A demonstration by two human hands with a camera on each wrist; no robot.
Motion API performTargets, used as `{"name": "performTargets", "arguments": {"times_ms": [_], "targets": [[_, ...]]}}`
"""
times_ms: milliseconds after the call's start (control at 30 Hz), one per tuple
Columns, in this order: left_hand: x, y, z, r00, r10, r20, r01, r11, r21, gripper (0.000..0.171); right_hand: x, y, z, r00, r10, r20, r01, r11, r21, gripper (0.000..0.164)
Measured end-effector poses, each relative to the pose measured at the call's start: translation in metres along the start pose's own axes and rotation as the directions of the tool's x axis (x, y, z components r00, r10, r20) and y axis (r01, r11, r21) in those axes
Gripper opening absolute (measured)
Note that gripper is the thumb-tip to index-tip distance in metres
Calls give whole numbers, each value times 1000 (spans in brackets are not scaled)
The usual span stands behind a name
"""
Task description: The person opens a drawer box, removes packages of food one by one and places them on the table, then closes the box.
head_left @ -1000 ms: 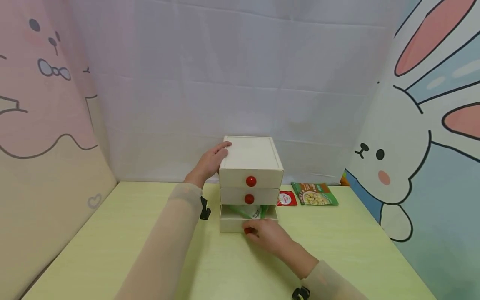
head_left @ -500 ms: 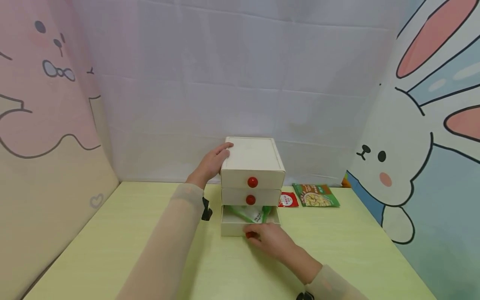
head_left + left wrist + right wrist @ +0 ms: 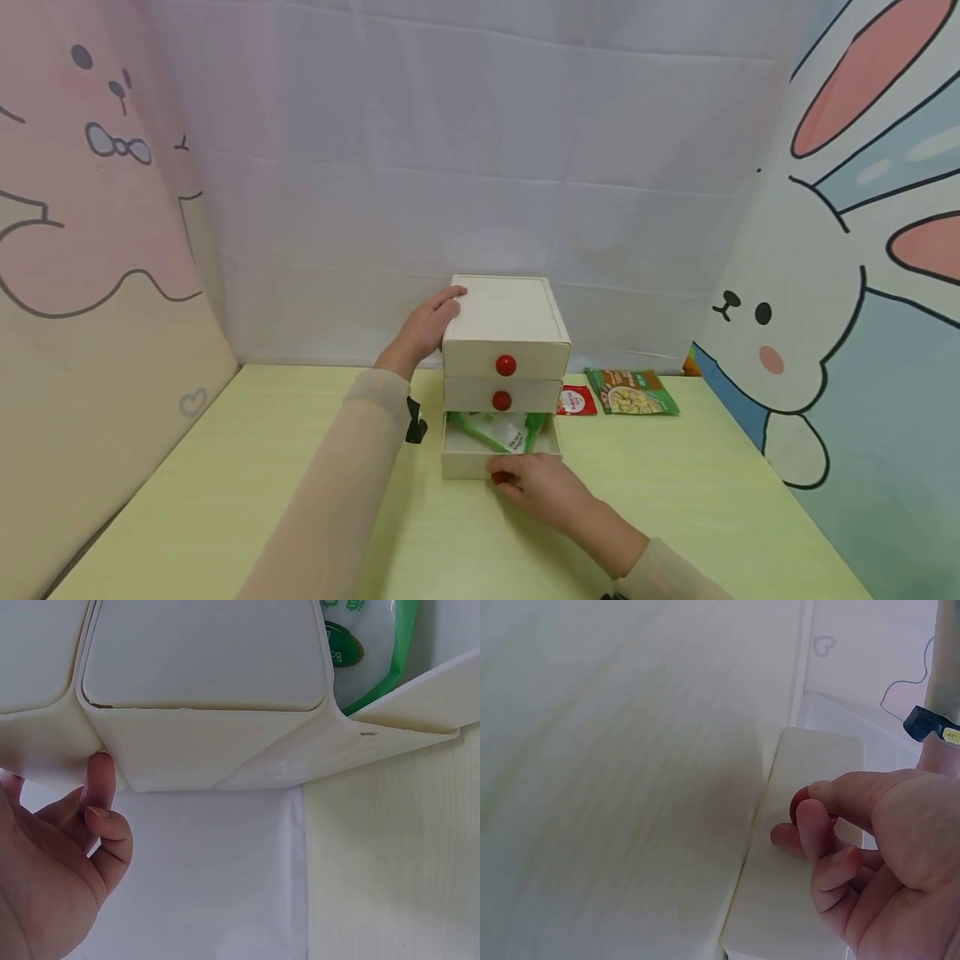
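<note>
A small white three-drawer cabinet (image 3: 510, 308) stands at the back of the table. My left hand (image 3: 422, 327) rests against its upper left side, fingertips at the top edge; the left wrist view shows its fingertips touching the side wall. The bottom drawer (image 3: 463, 467) is pulled out, and a white and green packet (image 3: 504, 432) lies inside, its rear part hidden under the drawer above. My right hand (image 3: 546, 490) pinches that drawer's round red knob (image 3: 799, 802) between thumb and fingers. Both upper drawers are closed, each with a red knob.
Right of the cabinet lie a small red sachet (image 3: 577, 401) and a green and brown food packet (image 3: 632, 392). A white cloth (image 3: 360, 250) hangs behind the pale yellow table (image 3: 300, 467). Panels with cartoon drawings stand on both sides.
My right hand has drawn the bottom drawer further out toward me, and more of the packet inside shows. The left hand keeps its place on the cabinet.
</note>
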State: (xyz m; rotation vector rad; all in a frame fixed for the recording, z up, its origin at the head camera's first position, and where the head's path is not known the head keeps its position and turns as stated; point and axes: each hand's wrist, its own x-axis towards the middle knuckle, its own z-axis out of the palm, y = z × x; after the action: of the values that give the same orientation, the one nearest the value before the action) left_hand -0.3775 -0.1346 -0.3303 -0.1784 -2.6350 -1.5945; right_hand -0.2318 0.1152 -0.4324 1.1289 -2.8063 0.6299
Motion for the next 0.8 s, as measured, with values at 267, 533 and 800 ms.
{"name": "performTargets", "arguments": {"times_ms": [267,533,800], "targets": [[1,-2,1,1000,1,-8,-1,1000,14,46,1,1,-1,1000,-2,2,2,1000,9,17],[0,-1,1,1000,-1,3,0,1000,23,47,0,4,-2,999,40,-8,-40,997,59,19],[-2,0,-1,1000,-3,-3,3,1000,28,48,1,4,-2,998,53,-17,-52,997,48,20]]}}
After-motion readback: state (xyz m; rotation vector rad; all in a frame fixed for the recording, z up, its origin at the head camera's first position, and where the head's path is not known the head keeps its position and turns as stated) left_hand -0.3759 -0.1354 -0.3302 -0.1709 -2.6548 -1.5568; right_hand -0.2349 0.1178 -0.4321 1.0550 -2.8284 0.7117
